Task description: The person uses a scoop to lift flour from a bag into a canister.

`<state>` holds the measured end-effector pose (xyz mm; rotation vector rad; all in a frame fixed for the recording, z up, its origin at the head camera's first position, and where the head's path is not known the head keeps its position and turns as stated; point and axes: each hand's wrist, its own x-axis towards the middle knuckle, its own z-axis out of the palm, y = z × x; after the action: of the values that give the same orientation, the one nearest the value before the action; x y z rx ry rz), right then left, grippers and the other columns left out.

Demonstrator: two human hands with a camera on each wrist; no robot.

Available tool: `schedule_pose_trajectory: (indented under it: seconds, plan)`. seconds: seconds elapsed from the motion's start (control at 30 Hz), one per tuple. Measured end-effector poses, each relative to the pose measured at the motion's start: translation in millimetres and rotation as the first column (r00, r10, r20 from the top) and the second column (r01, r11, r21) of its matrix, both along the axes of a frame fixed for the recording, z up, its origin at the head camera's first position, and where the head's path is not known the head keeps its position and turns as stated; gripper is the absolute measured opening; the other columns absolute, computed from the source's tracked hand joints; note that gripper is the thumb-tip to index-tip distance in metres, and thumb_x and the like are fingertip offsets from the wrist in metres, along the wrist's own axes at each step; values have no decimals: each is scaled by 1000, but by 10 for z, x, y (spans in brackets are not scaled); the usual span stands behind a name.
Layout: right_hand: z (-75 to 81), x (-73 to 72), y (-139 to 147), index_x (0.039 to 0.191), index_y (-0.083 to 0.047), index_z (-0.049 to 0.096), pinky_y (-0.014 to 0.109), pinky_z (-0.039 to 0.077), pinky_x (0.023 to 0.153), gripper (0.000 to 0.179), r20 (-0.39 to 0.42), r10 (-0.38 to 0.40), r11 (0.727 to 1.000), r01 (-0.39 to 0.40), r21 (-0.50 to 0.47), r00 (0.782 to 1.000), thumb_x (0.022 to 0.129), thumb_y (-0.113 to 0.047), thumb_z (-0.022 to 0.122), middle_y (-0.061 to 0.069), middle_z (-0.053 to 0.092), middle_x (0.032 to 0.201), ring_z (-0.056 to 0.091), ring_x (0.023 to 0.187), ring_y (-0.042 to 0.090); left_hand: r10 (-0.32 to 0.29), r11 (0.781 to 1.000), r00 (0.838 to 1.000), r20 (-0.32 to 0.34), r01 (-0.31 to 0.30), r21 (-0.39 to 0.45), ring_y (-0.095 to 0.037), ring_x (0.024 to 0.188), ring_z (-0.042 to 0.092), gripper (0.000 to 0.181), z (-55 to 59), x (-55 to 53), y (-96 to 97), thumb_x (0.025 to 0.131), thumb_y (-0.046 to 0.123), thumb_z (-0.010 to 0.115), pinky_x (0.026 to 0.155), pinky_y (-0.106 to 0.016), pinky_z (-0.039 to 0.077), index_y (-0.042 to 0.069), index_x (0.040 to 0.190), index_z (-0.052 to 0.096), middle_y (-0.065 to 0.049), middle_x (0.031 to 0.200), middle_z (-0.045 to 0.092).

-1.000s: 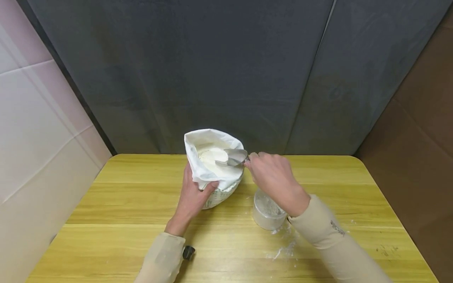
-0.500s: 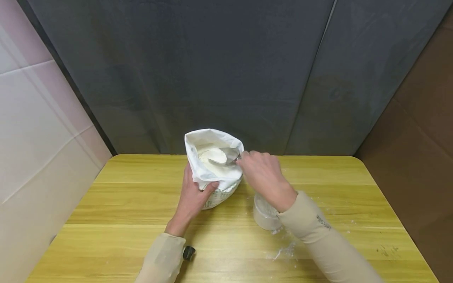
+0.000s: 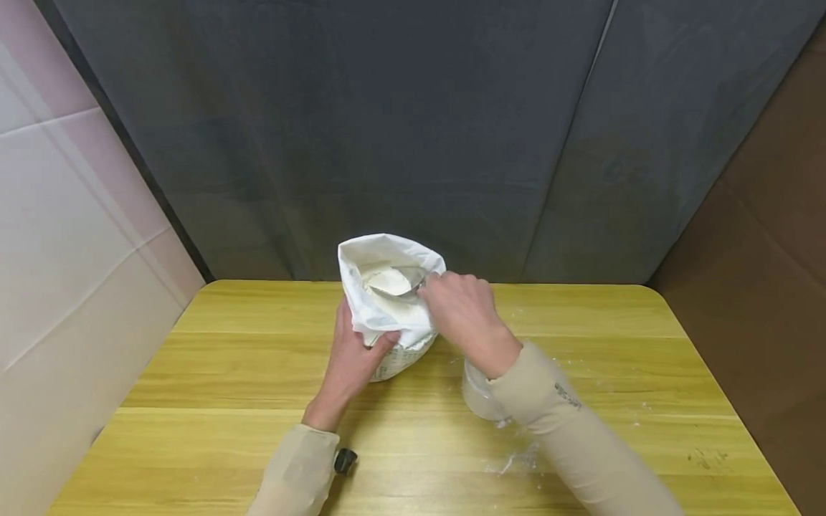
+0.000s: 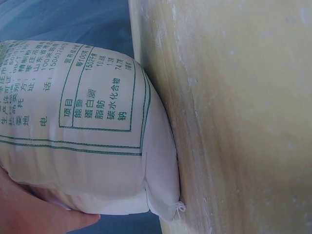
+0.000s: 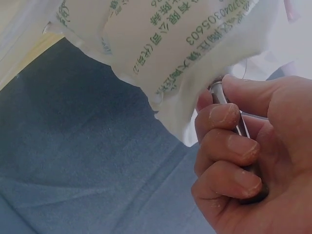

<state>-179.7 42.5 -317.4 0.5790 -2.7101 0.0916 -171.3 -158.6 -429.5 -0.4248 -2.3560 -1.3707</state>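
A white woven bag (image 3: pixel 403 358) with green print stands at the table's back edge, its mouth gaping toward me, with white powder (image 3: pixel 383 279) inside. My left hand (image 3: pixel 345 358) grips its near left side, thumb across the front below the rim. A metal scoop (image 3: pixel 406 279) reaches into the bag's mouth, its blade in the powder. My right hand (image 3: pixel 467 312) holds the scoop; in the right wrist view the fingers curl round its handle (image 5: pixel 241 127). Below that forearm stands a clear round tub (image 3: pixel 480 398), partly hidden. Printed bag side (image 4: pixel 87 170) fills much of the left wrist view.
The wooden table (image 3: pixel 226 387) carries spilled white powder (image 3: pixel 519 459) near the tub and to its right. A dark grey partition (image 3: pixel 387 143) rises behind the table. White panels (image 3: pixel 77 215) stand on the left, a brown one (image 3: pixel 761 215) on the right.
My right hand has moved left with the scoop, pushing its blade deeper into the bag. The right forearm now covers more of the tub. The left hand and the bag have hardly moved.
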Motion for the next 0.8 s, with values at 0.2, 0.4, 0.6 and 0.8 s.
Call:
schedule_pose_trajectory:
  seconds: [0.2, 0.4, 0.6, 0.8]
  plan:
    - [-44, -45, -52, 85, -6, 70, 43, 52, 46, 34, -7, -1, 1000, 1, 11, 1000, 103, -34, 66, 6, 58, 65, 65, 59, 31, -1, 1000, 1000, 10, 0, 19, -39, 148, 27, 125, 3, 13, 12, 82, 86, 57, 120, -59, 26, 5, 166, 9, -24, 163, 24]
    - [-60, -63, -117, 88, -8, 71, 42, 52, 46, 31, 2, -8, 1000, 8, 14, 1000, 104, -33, 64, 8, 65, 71, 65, 61, 31, 5, 1000, 1000, 27, -6, 9, -38, 149, 26, 125, 4, 27, 14, 83, 86, 56, 120, -59, 25, 5, 166, 9, -23, 164, 23]
    - [-80, -89, -168, 85, -9, 69, 42, 52, 46, 31, 3, -16, 1000, 16, 0, 1000, 105, -32, 63, 6, 65, 70, 65, 60, 30, 3, 1000, 1000, 23, -3, 16, -38, 149, 26, 124, -8, 14, 13, 84, 85, 57, 120, -59, 25, 5, 166, 9, -23, 164, 23]
    - [-98, -81, -151, 87, -8, 71, 42, 51, 45, 30, -20, -17, 1000, 17, 3, 1000, 103, -33, 65, 8, 66, 70, 65, 59, 31, -1, 1000, 1000, 12, 1, 17, -37, 149, 26, 124, -15, 8, 12, 83, 85, 56, 120, -59, 25, 5, 166, 8, -23, 164, 23]
